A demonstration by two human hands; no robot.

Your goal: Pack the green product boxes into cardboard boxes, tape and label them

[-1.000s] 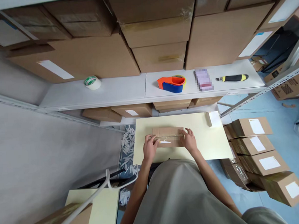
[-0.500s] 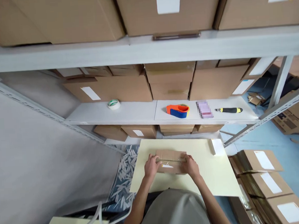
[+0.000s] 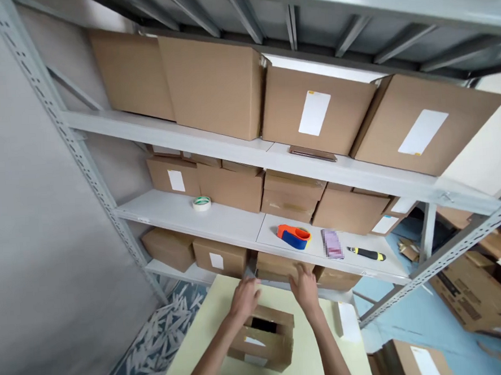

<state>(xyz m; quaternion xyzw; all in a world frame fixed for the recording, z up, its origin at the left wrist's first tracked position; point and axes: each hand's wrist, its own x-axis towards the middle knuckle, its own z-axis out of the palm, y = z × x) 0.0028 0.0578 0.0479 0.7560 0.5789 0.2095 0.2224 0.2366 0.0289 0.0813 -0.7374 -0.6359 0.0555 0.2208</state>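
Note:
A small cardboard box (image 3: 281,349) sits on the pale yellow table with its top partly open and a dark gap between the flaps. My left hand (image 3: 245,300) is over the box's far left corner, fingers stretched forward; whether it touches the cardboard I cannot tell. Beyond the box's far right side, my right hand (image 3: 305,290) hovers apart from it, fingers spread and holding nothing. Past both hands, the middle shelf carries an orange and blue tape dispenser (image 3: 293,237), a pixelated purple packet (image 3: 332,243), a yellow and black utility knife (image 3: 367,253) and a tape roll (image 3: 201,203).
The table (image 3: 200,332) has a white box (image 3: 348,320) at its right edge. Metal shelving with cardboard cartons (image 3: 214,88) rises in front, a flat brown object (image 3: 313,153) on its upper ledge. Paper strips (image 3: 157,329) litter the floor at left; labelled cartons (image 3: 418,361) stand at lower right.
Both hands have let go of the small box and moved forward toward the shelf. Its top, nearly closed before, now gapes open. The view has tilted up and turned.

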